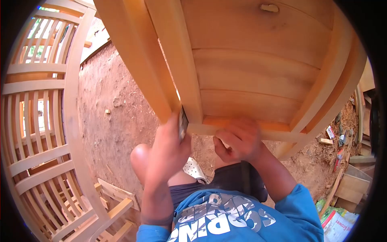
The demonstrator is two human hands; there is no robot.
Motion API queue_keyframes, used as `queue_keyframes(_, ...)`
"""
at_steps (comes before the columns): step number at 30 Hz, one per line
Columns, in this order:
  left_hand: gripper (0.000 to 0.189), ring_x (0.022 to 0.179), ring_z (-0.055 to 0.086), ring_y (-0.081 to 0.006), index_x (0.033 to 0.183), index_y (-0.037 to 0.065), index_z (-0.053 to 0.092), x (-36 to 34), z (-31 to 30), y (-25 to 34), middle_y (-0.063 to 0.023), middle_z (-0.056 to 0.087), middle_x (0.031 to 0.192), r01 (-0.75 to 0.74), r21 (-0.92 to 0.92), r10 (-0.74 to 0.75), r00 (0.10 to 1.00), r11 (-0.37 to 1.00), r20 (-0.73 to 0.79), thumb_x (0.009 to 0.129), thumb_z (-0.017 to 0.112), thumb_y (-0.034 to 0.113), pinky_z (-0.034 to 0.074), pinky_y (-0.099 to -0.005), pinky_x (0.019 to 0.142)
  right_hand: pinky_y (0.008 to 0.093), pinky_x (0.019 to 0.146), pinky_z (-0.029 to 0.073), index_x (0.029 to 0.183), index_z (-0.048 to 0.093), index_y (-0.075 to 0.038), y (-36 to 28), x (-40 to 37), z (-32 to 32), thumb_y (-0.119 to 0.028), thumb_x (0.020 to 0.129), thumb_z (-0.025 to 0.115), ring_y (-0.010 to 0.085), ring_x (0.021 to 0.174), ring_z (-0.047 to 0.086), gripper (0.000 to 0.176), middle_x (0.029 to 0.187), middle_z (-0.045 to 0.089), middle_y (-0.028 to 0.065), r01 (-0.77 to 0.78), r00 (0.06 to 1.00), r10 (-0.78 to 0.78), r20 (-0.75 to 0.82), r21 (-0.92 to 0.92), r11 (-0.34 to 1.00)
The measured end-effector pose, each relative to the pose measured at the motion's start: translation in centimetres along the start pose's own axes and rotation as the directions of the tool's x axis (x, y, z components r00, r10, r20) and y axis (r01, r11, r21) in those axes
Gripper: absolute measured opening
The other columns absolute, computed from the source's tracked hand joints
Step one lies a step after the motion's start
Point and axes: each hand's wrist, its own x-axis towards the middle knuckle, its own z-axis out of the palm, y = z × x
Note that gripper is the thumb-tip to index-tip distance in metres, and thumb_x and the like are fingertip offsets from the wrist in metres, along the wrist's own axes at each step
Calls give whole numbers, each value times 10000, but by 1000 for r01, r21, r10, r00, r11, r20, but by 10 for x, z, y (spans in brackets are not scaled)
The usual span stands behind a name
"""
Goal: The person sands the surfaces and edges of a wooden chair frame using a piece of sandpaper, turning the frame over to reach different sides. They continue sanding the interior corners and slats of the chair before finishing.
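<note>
A wooden frame stands over my lap, a pad between it and my left hand; slatted chairs stand left.

Warm honey-orange across the wooden frame, streaked with faint darker grain and board seams. Dull grey on the small pad at centre. Speckled reddish-brown over the dirt floor toward nine o'clock; pale tan on the slatted racks farther out at nine. Bright blue with white-and-grey lettering on the shirt at six. Black on the shorts. White, dotted with holes, on the shoe. Green, white and red on the wrappers at five.
</note>
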Motion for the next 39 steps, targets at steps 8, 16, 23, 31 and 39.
queue_keyframes(8, 504, 825, 624, -473, 1281, -35, 445, 8, 4, 2, -318, 612, 904, 209, -61, -205, 977, 976, 59, 786, 530, -75, 487, -494, 695, 310, 453, 396, 727, 560, -103, -4, -3, 0, -92, 633, 688, 188, 499, 516, 159, 600, 496, 13, -18, 1000, 18, 22, 1, 1000)
queue_keyframes(16, 482, 886, 565, -518, 1249, -30, 454, 0, 3, -7, -329, 600, 969, 7, 15, -7, 1000, 1000, 7, 774, 523, -72, 473, -504, 737, 314, 457, 408, 722, 568, -102, -1, -1, 1, -80, 633, 690, 193, 493, 526, 152, 592, 513, 13, -8, 1000, 9, -18, 38, 999)
queue_keyframes(23, 441, 950, 545, -524, 1206, -39, 468, 6, 5, -2, -327, 603, 927, 77, -118, -73, 997, 990, 37, 770, 522, -70, 449, -536, 775, 315, 454, 403, 719, 584, -102, -5, 1, -3, -73, 653, 689, 202, 494, 531, 128, 588, 516, 19, -38, 999, 38, -5, 30, 999)
queue_keyframes(31, 446, 607, 664, -336, 1250, -27, 491, -1, 4, -10, -258, 628, 738, -60, -24, 59, 998, 998, -29, 807, 498, -71, 516, -391, 550, 316, 438, 395, 730, 596, -102, -7, 4, -4, -56, 668, 684, 205, 468, 528, 117, 555, 520, 25, -59, 997, 58, 50, 19, 998)
queue_keyframes(39, 429, 671, 644, -407, 1218, -30, 496, 12, 4, -13, -284, 610, 772, -64, -71, 63, 998, 995, -25, 792, 484, -72, 507, -433, 602, 323, 450, 403, 703, 595, -104, -9, 4, -5, -54, 662, 678, 218, 486, 539, 105, 592, 546, 33, -60, 996, 58, 69, 28, 998)
